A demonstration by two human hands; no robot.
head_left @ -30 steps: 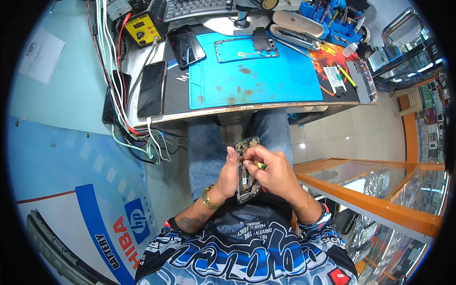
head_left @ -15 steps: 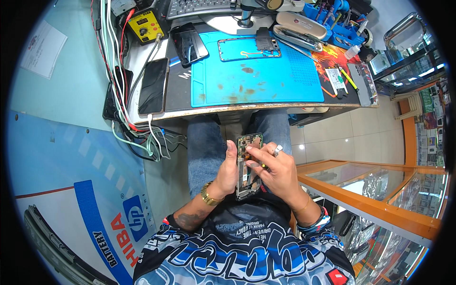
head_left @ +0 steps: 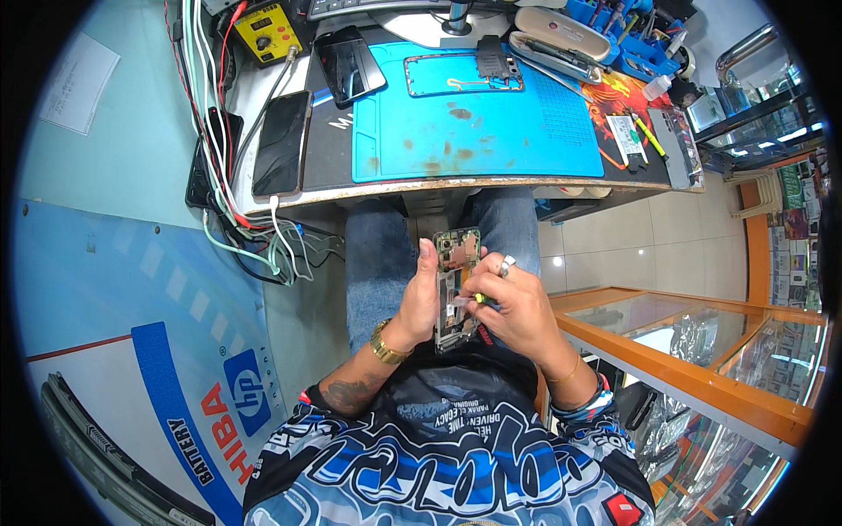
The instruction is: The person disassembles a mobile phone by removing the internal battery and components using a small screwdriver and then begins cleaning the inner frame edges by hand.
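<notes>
My left hand grips an opened phone by its left edge, thumb along the side, above my lap. Its green circuit board shows at the top end, and the lower half is a grey frame with inner parts. My right hand is closed in a pinch over the phone's middle, at its right edge. Between those fingers shows the yellow-green end of a small slim tool; the rest of it is mostly hidden by the fingers, so its kind is unclear.
Ahead is a desk with a blue work mat bearing a phone frame. Two dark phones lie left, near cables and a yellow-faced power unit. A yellow pen-like tool lies right. A glass showcase stands at my right.
My right fingers have moved from the board at the phone's top end down to its middle. More of the yellow-green tool end shows. The phone sits slightly higher in view.
</notes>
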